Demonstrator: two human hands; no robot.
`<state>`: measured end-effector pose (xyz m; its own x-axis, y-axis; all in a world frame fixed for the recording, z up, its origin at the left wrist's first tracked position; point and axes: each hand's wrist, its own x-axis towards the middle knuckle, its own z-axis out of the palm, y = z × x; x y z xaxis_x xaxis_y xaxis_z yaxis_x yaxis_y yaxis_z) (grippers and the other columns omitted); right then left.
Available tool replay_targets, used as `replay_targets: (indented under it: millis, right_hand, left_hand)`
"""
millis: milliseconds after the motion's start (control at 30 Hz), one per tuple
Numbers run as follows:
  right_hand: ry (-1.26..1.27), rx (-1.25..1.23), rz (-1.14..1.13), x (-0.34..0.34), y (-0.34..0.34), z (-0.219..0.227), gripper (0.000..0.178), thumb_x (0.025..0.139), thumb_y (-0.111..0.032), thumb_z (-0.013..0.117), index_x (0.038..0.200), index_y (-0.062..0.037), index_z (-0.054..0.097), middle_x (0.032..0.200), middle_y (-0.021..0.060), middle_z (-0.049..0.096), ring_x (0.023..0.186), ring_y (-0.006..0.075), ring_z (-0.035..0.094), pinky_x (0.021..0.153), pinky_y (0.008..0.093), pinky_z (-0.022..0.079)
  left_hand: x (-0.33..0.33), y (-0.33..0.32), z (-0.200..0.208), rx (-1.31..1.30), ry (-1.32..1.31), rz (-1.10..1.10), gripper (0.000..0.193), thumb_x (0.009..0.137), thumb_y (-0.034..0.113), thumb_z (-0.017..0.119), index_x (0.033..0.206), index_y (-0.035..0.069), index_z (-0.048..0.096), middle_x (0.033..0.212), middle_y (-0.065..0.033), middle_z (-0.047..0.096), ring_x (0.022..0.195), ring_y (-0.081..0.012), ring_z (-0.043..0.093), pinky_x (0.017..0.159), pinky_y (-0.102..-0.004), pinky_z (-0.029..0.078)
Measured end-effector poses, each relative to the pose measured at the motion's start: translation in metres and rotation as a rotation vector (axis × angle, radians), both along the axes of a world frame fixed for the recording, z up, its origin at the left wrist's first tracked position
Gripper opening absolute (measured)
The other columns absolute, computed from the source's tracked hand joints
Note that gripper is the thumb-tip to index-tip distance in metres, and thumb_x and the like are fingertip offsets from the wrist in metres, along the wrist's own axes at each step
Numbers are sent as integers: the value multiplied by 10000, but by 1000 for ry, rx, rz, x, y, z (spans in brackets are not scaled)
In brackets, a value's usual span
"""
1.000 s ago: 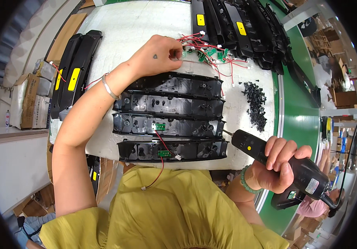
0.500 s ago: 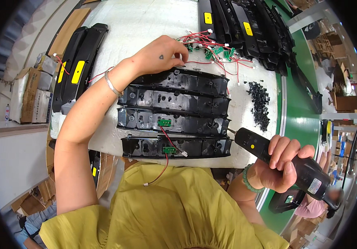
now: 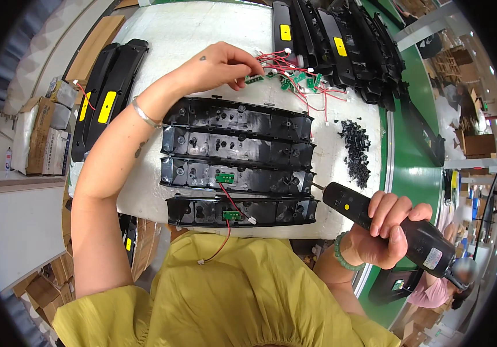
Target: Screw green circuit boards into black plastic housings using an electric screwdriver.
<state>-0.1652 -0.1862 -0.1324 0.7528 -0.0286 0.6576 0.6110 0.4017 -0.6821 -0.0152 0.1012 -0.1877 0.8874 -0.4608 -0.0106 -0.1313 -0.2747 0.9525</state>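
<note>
From afar I see, on the left, a white panel [image 3: 17,231], a pale ledge [image 3: 23,183] above it, and cartons [image 3: 43,139] close by. On the right, near the green table [image 3: 413,150], are a white beam [image 3: 427,26] and, farther away, brown boxes [image 3: 482,144].

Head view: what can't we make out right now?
All in the head view:
- Board: the end nearest the left hand is hidden by its fingers.
- Driver: middle of the body covered by the right hand.
- Screws: too small and heaped to count.
</note>
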Motion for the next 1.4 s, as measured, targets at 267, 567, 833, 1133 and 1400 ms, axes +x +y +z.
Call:
replay_targets:
  millis: [267,567,833,1133,1400]
  right_hand:
    - [7,20,11,3,3,2,288,744,-81,543,999,-75,408,586,-7,430,449,101,419,514,256,333]
    - [24,2,78,9,15,3,270,736,-86,535,972,-85,404,567,-21,427,457,95,421,519,254,338]
    - [24,-21,119,7,35,8,277,734,-90,543,956,-93,376,563,-21,430,461,94,435,519,256,342]
    - [28,-49,231,14,59,12,315,744,-85,559,1013,-103,396,580,-13,443,465,103,425,523,265,351]
    - [22,-110,272,28,84,-1,312,727,-112,511,1034,-91,468,583,-34,394,476,75,363,567,260,322]
  left_hand:
    - [-49,16,27,300,-507,347,171,772,93,685,927,31,651,740,-46,648,654,-79,566,617,-221,482]
    - [-156,37,62,-260,404,-78,185,639,-81,663,820,-67,630,752,-163,655,713,-240,676,591,-274,535]
    - [-168,36,45,-72,406,-128,176,753,64,694,886,-25,619,821,-88,679,691,-164,641,563,-235,457]
    - [-134,11,4,227,-228,168,145,675,75,715,805,49,658,733,-71,636,762,-232,609,644,-326,482]
    - [-113,-6,-22,436,-616,167,134,670,93,690,765,59,602,702,-72,600,711,-274,576,604,-360,461]
